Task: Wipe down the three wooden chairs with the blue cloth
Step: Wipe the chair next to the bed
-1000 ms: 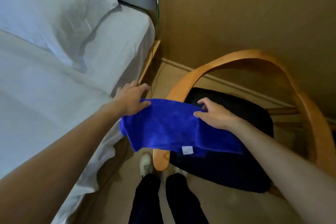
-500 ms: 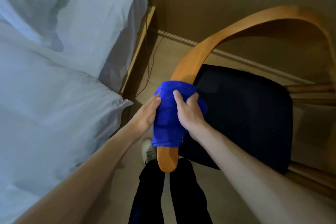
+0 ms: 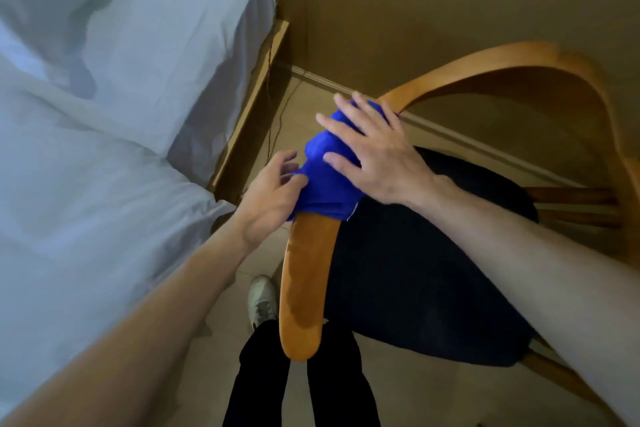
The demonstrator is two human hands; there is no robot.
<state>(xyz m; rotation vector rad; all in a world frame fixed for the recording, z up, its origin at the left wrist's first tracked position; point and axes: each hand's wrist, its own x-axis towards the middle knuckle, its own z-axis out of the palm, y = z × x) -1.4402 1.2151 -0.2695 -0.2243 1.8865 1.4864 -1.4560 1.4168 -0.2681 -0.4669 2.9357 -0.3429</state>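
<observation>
A wooden chair [image 3: 304, 288] with a curved orange armrest band and a dark seat cushion [image 3: 415, 281] stands before me. The blue cloth [image 3: 325, 180] is bunched over the left armrest, partway up its curve. My right hand [image 3: 374, 156] lies flat on top of the cloth with fingers spread and straight, pressing it onto the wood. My left hand [image 3: 270, 198] is at the cloth's lower left edge, its thumb and fingers pinching the fabric. Only this one chair is in view.
A bed [image 3: 104, 149] with white sheets fills the left, its wooden frame [image 3: 252, 104] close to the chair. A brown wall [image 3: 450, 3] and baseboard run behind. My legs in dark trousers [image 3: 301, 385] and a white shoe [image 3: 262, 302] stand on the tan floor.
The cloth and both hands have slid up the armrest, away from its front tip. My right hand has flattened out on top of the cloth.
</observation>
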